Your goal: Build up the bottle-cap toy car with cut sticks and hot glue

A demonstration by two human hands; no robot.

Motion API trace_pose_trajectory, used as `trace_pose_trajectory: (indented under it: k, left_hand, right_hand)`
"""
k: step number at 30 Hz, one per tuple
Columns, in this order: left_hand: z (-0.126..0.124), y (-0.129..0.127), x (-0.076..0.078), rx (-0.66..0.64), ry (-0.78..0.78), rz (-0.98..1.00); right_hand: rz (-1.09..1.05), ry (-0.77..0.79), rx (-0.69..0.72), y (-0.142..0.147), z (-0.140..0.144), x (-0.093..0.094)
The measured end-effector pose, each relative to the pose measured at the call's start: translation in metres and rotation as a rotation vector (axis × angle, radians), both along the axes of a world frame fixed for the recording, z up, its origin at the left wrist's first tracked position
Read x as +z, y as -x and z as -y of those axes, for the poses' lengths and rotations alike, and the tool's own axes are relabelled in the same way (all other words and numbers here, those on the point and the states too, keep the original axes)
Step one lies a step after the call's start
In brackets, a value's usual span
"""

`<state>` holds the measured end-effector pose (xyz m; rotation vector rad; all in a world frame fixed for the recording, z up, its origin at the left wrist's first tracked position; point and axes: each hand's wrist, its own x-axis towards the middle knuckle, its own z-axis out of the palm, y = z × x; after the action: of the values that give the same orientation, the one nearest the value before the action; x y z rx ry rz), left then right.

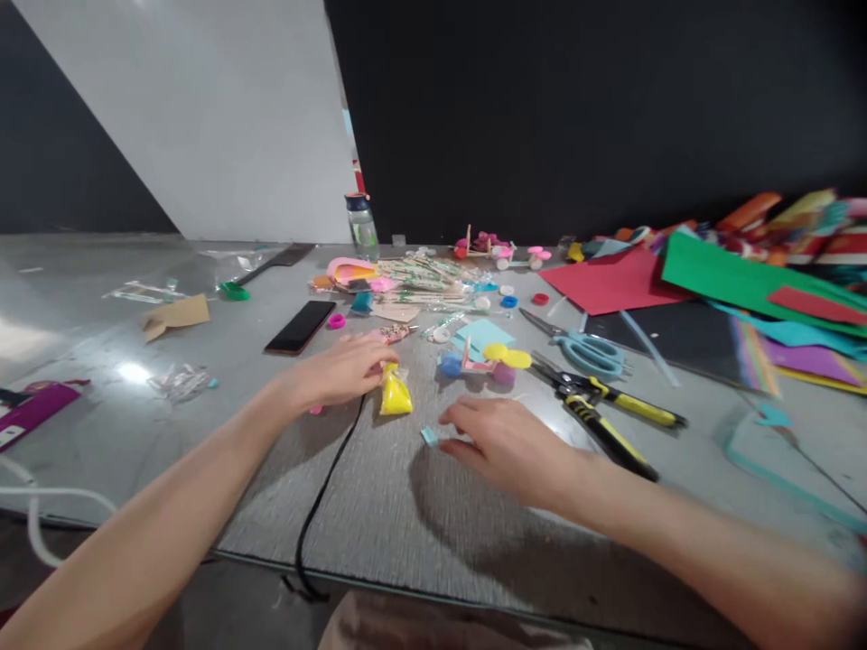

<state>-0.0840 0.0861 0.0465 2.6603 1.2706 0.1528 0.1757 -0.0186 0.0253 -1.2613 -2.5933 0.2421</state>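
Two hands (342,370) (508,442) (one phone (300,327))
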Motion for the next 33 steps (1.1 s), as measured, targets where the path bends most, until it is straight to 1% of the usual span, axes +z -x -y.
trace_pose_trajectory:
  k: [2, 5, 8, 11, 15, 18, 20, 26, 29, 33]
  left_hand:
    - [0.0, 0.003, -0.008, 0.002, 0.008, 0.024]
    - [0.003, 0.003, -0.013, 0.009, 0.031, 0.107]
    - [0.01, 0.001, -0.013, 0.018, 0.061, 0.229]
    - [0.02, -0.001, -0.012, 0.041, 0.09, 0.367]
    - [0.034, -0.003, -0.009, 0.038, 0.163, 0.557]
    - [0.044, -0.007, -0.007, -0.006, 0.239, 0.685]
    - [0.049, -0.01, -0.006, -0.016, 0.264, 0.708]
    - [0.053, -0.017, -0.007, 0.038, 0.437, 0.822]
    - [0.05, -0.023, -0.012, 0.087, 0.404, 0.868]
    - [0.047, -0.028, -0.021, 0.123, 0.337, 0.814]
  right_hand:
    - [-0.011, -0.01, -0.04, 0.02, -0.009, 0.0]
    - [-0.037, -0.014, -0.122, 0.045, -0.027, -0.002]
    - [-0.066, 0.011, -0.159, 0.056, -0.038, -0.01]
    - [-0.132, 0.034, -0.138, 0.052, -0.039, -0.022]
    - [-0.278, 0.039, -0.114, 0.034, -0.032, -0.031]
    - [-0.386, 0.042, -0.107, 0.021, -0.026, -0.031]
    - [-0.439, 0.043, -0.097, 0.015, -0.023, -0.029]
    - [-0.54, 0.048, -0.107, 0.012, -0.02, -0.027]
    - [-0.55, 0.034, -0.124, 0.013, -0.022, -0.029]
    - [-0.543, -0.001, -0.146, 0.012, -0.025, -0.032]
